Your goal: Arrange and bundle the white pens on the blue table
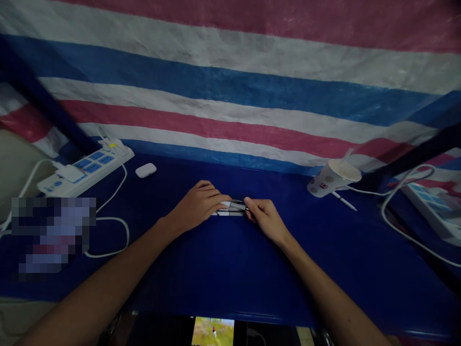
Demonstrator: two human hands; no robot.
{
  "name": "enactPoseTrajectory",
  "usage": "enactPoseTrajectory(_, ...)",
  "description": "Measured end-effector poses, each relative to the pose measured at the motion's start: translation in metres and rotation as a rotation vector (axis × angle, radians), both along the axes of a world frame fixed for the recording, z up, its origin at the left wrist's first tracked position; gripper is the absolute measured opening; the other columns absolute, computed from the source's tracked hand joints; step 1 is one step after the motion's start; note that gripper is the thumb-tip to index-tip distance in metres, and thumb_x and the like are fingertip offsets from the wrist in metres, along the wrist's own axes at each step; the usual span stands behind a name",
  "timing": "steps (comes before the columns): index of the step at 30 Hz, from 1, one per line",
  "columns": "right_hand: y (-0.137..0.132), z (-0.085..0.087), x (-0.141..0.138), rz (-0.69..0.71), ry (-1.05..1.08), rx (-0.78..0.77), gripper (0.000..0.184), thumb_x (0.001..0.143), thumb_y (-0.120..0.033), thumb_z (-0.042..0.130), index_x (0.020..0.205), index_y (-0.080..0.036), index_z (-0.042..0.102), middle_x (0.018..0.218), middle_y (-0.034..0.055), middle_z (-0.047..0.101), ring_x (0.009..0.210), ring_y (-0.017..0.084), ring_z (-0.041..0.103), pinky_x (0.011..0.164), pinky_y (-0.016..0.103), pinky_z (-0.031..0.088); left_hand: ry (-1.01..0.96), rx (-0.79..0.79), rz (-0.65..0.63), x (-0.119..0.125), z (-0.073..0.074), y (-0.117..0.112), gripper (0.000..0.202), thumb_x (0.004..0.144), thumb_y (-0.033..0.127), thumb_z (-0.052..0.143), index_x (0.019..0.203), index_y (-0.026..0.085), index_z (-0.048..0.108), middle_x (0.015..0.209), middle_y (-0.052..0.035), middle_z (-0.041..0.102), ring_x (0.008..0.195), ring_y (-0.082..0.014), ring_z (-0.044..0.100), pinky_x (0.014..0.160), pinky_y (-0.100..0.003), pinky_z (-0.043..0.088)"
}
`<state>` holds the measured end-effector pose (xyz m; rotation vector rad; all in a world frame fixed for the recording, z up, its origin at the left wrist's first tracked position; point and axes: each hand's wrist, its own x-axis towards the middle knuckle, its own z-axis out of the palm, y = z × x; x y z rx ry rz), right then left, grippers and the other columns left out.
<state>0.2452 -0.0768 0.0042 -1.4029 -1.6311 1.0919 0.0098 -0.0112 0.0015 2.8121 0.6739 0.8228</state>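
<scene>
Several white and grey pens (232, 208) lie side by side across the middle of the blue table. Over their left ends rests my left hand (201, 204), its fingers closed on them. At the other end, my right hand (265, 217) pinches the pens' tips between thumb and curled fingers. Both hands stay low, near the tabletop. The pens' outer ends are hidden under the fingers, so their exact number cannot be made out.
On the left are a power strip (90, 166) with plugs and cables, a white earbud case (146, 170) and a blurred-out object (54, 235). At right stand a paper cup (333, 178), a white stylus (345, 201) and another power strip (432, 206). A lit screen (213, 331) shows below the table edge.
</scene>
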Motion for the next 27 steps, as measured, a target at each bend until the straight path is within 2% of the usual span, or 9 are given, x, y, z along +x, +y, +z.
enactPoseTrajectory(6,-0.001,0.001,-0.001,0.0,-0.061,0.056,0.056,0.101,-0.057,0.039,0.062,-0.018,0.052,0.053,-0.0036,0.044,0.049,0.009,0.036,0.05,0.026,0.027,0.031,-0.01,-0.027,0.004,-0.001,-0.003,0.024,0.104,0.027,0.049,0.122,0.02,0.064,0.102,-0.0028,0.071,0.095,-0.0176,0.064,0.09,-0.035,0.044)
enactPoseTrajectory(9,-0.001,-0.001,0.002,-0.055,-0.13,0.21,0.038,0.102,-0.049,0.042,0.094,-0.02,0.066,0.067,-0.0013,0.06,0.059,0.013,0.052,0.059,0.026,0.039,0.005,-0.02,0.004,0.004,-0.002,-0.003,0.024,0.104,0.025,0.048,0.121,0.02,0.064,0.103,-0.0026,0.072,0.096,-0.0174,0.064,0.09,-0.035,0.045)
enactPoseTrajectory(10,-0.001,-0.002,0.003,-0.073,-0.132,0.265,0.03,0.1,-0.047,0.049,0.109,-0.022,0.064,0.075,-0.0005,0.065,0.064,0.014,0.057,0.063,0.027,0.043,-0.007,-0.021,0.017,0.004,-0.002,-0.002,0.023,0.104,0.025,0.048,0.121,0.02,0.064,0.104,-0.0025,0.072,0.097,-0.0173,0.065,0.091,-0.035,0.045)
enactPoseTrajectory(12,0.0,-0.004,0.004,-0.088,-0.116,0.356,0.037,0.093,-0.041,0.062,0.126,-0.024,0.056,0.089,0.001,0.069,0.073,0.016,0.063,0.069,0.028,0.048,-0.026,-0.024,0.044,0.003,-0.002,-0.001,0.022,0.104,0.025,0.048,0.119,0.02,0.064,0.105,-0.0027,0.072,0.097,-0.0172,0.065,0.091,-0.036,0.045)
enactPoseTrajectory(14,0.001,-0.006,0.005,-0.079,-0.13,0.427,0.037,0.09,-0.034,0.068,0.124,-0.025,0.057,0.096,0.0019,0.07,0.079,0.017,0.066,0.073,0.029,0.051,-0.031,-0.029,0.065,0.002,-0.003,0.0,0.022,0.104,0.027,0.048,0.118,0.02,0.064,0.106,-0.0027,0.072,0.094,-0.017,0.066,0.089,-0.036,0.045)
enactPoseTrajectory(17,0.0,-0.008,0.005,-0.048,-0.235,0.491,0.014,0.095,-0.024,0.059,0.107,-0.024,0.065,0.093,0.0015,0.071,0.081,0.017,0.066,0.076,0.029,0.051,-0.045,-0.042,0.064,0.002,-0.003,-0.001,0.022,0.104,0.028,0.048,0.118,0.021,0.064,0.106,-0.0022,0.072,0.095,-0.0167,0.065,0.089,-0.036,0.047)
enactPoseTrajectory(19,-0.001,-0.009,0.003,0.001,-0.297,0.506,0.015,0.096,-0.019,0.053,0.1,-0.023,0.066,0.09,0.0014,0.071,0.078,0.016,0.066,0.074,0.029,0.05,-0.05,-0.065,0.03,0.004,-0.004,-0.003,0.023,0.105,0.027,0.048,0.121,0.02,0.063,0.107,-0.0026,0.071,0.097,-0.0164,0.065,0.091,-0.034,0.049)
enactPoseTrajectory(23,-0.003,-0.008,-0.003,0.081,-0.337,0.472,0.018,0.099,-0.022,0.05,0.109,-0.024,0.065,0.096,0.0026,0.072,0.081,0.017,0.068,0.076,0.029,0.051,-0.036,-0.081,-0.01,0.01,-0.004,-0.008,0.025,0.105,0.028,0.046,0.122,0.018,0.063,0.106,-0.0036,0.071,0.098,-0.0168,0.065,0.089,-0.032,0.052)
enactPoseTrajectory(27,-0.003,-0.006,-0.003,-0.006,-0.336,0.444,0.028,0.099,-0.032,0.054,0.125,-0.025,0.059,0.1,0.0043,0.073,0.082,0.019,0.069,0.076,0.031,0.053,-0.042,-0.079,0.02,0.008,-0.002,-0.007,0.025,0.106,0.027,0.045,0.121,0.018,0.063,0.106,-0.0035,0.071,0.095,-0.0163,0.065,0.088,-0.033,0.052)
